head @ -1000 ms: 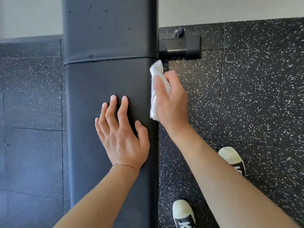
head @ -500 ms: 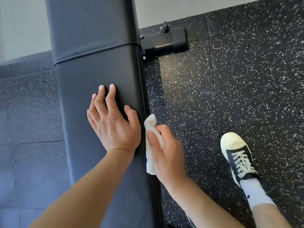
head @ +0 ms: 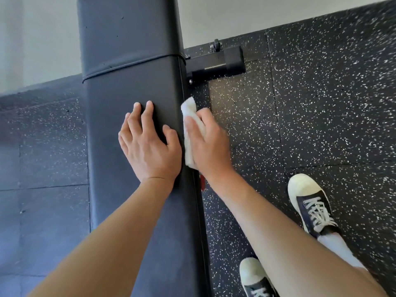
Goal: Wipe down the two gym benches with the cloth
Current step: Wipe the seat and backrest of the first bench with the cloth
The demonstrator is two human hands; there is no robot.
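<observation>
The right hand has a closed grip on the white cloth, pressing it to the right side edge of the table. The left hand lies flat and open on the pad just left of that grip. Judged mid-task: side edge under way, second bench not in view.

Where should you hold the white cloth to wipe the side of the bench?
Hold the white cloth across its folded middle, coming from the bench's right, as the right hand does. It lies flat and long against the bench pad's side edge, so fingers spread over it probably press best.
</observation>
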